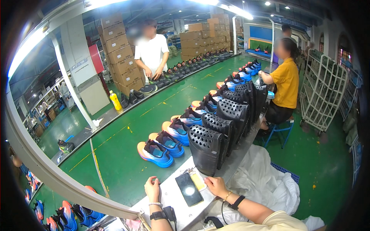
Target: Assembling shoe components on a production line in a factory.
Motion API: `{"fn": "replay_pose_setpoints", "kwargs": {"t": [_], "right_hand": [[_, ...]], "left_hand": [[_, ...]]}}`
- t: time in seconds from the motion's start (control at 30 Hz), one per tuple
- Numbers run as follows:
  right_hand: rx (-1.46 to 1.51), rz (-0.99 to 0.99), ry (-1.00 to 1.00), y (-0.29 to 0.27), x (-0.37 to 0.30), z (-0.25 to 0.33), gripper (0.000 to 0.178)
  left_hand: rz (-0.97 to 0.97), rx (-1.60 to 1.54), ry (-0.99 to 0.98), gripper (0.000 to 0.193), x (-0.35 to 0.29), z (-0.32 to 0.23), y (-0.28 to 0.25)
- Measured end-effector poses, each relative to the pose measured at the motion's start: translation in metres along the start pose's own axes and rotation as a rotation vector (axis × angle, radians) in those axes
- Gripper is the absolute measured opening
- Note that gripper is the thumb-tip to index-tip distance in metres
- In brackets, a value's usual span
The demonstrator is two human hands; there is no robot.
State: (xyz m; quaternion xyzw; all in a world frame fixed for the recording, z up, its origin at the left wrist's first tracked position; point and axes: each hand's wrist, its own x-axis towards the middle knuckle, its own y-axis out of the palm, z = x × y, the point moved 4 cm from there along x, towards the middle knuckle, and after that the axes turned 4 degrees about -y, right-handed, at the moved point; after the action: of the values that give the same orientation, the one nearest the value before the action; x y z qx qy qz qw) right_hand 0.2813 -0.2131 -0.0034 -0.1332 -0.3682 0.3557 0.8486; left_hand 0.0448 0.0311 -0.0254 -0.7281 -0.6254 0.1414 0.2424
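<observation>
My left hand (152, 185) rests on the left part of the white worktop (169, 198), fingers loosely bent and nothing visible in them. My right hand (216, 185) lies at the worktop's right side, fingers slightly bent, beside a yellow card-like piece (199, 181). Whether its fingertips touch that piece is hard to tell. Between my hands lies a dark smartphone (189, 189), its screen reflecting a lamp. Just beyond stand tall black perforated plastic pieces (206, 148) in a row. Orange-and-blue sneakers (156, 153) line the green belt (127, 169) ahead of my left hand.
Across the belt, a person in white (151, 52) handles dark shoes; a yellow bottle (115, 101) stands nearby. At right, a person in yellow (284, 86) sits by the sneaker row. White cloth (262, 184) hangs beside my right arm. A pale frame bar (65, 175) crosses the left.
</observation>
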Motion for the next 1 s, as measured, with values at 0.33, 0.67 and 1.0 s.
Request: {"fn": "replay_pose_setpoints", "kwargs": {"t": [0.33, 0.67, 1.0], "right_hand": [[0.009, -0.009, 0.004, -0.0010, 0.0013, 0.0010, 0.032], [0.017, -0.002, 0.018, -0.0005, -0.0013, -0.0031, 0.032], [0.010, -0.001, 0.008, -0.0002, 0.0015, -0.0028, 0.031]], "left_hand": [[0.014, 0.002, -0.027, 0.017, 0.0014, 0.0011, 0.0008], [0.022, -0.005, -0.056, 0.017, -0.0001, 0.0017, 0.0027], [0.026, 0.002, -0.051, 0.017, 0.0010, -0.0013, 0.0010]]}}
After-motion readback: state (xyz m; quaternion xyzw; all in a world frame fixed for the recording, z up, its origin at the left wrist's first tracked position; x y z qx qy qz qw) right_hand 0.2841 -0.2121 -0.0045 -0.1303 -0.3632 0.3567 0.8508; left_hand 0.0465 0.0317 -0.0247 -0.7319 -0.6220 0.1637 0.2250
